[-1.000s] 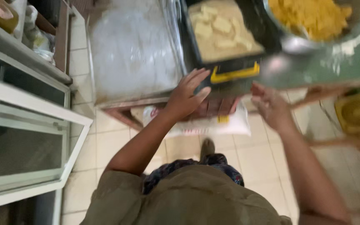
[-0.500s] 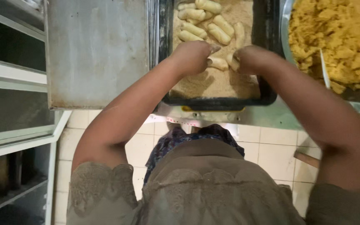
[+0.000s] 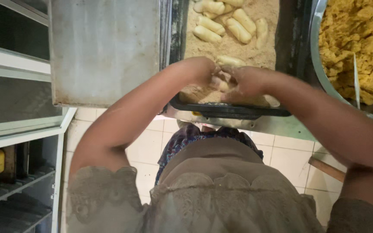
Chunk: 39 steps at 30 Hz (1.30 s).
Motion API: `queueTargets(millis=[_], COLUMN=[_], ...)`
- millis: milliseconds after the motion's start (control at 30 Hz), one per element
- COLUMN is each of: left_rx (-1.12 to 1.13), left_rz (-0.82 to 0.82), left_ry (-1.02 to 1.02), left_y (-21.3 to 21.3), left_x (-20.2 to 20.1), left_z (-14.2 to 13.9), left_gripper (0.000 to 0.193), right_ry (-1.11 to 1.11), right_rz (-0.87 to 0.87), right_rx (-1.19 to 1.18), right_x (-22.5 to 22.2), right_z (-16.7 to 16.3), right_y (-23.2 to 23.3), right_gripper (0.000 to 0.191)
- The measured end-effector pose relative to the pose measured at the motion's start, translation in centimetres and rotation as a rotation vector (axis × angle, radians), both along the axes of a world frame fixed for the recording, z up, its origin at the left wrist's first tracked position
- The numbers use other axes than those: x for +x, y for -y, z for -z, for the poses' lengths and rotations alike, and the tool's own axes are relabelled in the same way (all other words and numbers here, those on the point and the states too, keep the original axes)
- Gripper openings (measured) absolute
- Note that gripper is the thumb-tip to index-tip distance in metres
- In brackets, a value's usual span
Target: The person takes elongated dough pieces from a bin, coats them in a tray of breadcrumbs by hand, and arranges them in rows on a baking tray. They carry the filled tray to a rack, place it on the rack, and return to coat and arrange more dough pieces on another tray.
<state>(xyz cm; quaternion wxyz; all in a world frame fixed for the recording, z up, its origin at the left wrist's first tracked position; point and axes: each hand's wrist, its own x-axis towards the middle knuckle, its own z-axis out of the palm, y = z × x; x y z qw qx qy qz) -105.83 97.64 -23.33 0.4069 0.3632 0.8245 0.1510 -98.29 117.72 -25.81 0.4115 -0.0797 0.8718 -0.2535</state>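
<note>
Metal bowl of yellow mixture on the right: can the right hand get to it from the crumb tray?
Probably yes. The right hand is in the black crumb tray, and the metal bowl sits right beside it, with nothing visible between them.

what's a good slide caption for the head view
Both hands, left hand and right hand, press a pale roll into crumbs in a black tray, beside a bowl.

The tray (image 3: 229,111) looks black glossy plastic, crumbs (image 3: 234,45) coarse and dry, the sheet (image 3: 104,47) dull scuffed metal, the bowl (image 3: 318,56) shiny metal.
</note>
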Motion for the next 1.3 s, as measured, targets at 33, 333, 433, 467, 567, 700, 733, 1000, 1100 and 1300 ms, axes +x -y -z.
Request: queueTargets(millis=[33, 333, 433, 467, 567, 700, 733, 1000, 1100, 1300], left_rx=[-0.047, -0.028, -0.108, -0.118, -0.068, 0.175, 0.122, 0.318, 0.507, 0.671], left_rz=[0.027, 0.171, 0.136, 0.114, 0.098, 0.122, 0.126, -0.436, -0.568, -0.839], left_ry=[-0.11, -0.297, -0.41, -0.333, -0.092, -0.233, -0.188, 0.523, 0.731, 0.772], left_y=[-0.4, 0.2, -0.4, -0.6, -0.5, -0.8, -1.0, 0.4, 1.8, 1.8], left_x=[-0.4, 0.9, 1.2, 1.3, 1.7, 2.5, 2.5, -1.7, -2.4, -1.4], left_z=[0.6, 1.8, 1.2, 1.1, 0.8, 0.2, -0.1, -2.8, -2.9, -1.3], left_gripper=[0.035, 0.027, 0.027, 0.028, 0.029, 0.048, 0.048, 0.04, 0.039, 0.036], right_ry=[-0.073, 0.033, -0.092, -0.089, 0.003, 0.056, 0.118, 0.311, 0.229, 0.081], right_rz=[-0.018, 0.134, -0.007, -0.036, -0.115, -0.169, -0.109, 0.595, 0.721, 0.736], right_rx=[0.02, 0.003, -0.031, 0.052, 0.305, 0.328, 0.269, -0.451, -0.627, -0.588], right_x=[-0.1, -0.9, -0.4, -0.1, 0.2, -0.2, -0.4, -3.5, -3.6, -2.8], right_z=[-0.2, 0.0, 1.0, 1.2, 0.7, -1.8, -2.6, -7.5, -8.2, -8.2], right_y=[0.2, 0.4, 0.3, 0.6, 1.5, 2.3, 2.3, -1.7, -2.5, -1.9], right_gripper=[0.085, 0.064, 0.075, 0.077, 0.062, 0.058, 0.062, 0.071, 0.067, 0.058])
